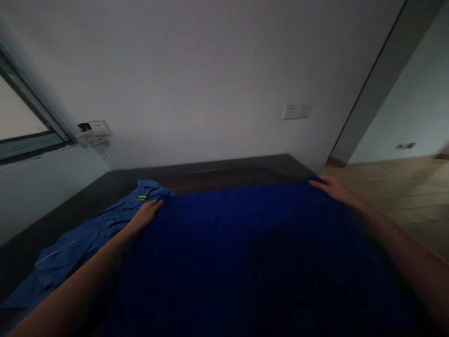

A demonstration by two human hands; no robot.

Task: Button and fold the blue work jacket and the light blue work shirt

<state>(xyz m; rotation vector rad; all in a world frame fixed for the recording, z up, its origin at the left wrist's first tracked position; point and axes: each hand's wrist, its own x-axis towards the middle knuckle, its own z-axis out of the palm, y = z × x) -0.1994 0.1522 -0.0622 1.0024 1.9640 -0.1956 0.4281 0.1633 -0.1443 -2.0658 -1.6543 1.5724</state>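
A large dark blue cloth point(231, 243) is stretched out in front of me, its far edge held between my two hands. My left hand point(149, 210) grips its far left corner, fingers closed on the fabric. At the far right corner, my right hand point(326, 185) pinches the cloth with the thumb along its edge. The lower part of the cloth runs out of view and is too dark to show detail. Beside my left arm lies a crumpled lighter blue garment point(87, 238) with a yellow-green strip and a pale stripe.
Beneath the fabrics is a dark tabletop point(210, 173) that meets a white wall point(196, 84). Wall sockets point(296, 111) are on the right, and more sockets point(94, 133) in the left corner beside a window frame point(35, 145). Wooden floor point(396, 187) lies to the right.
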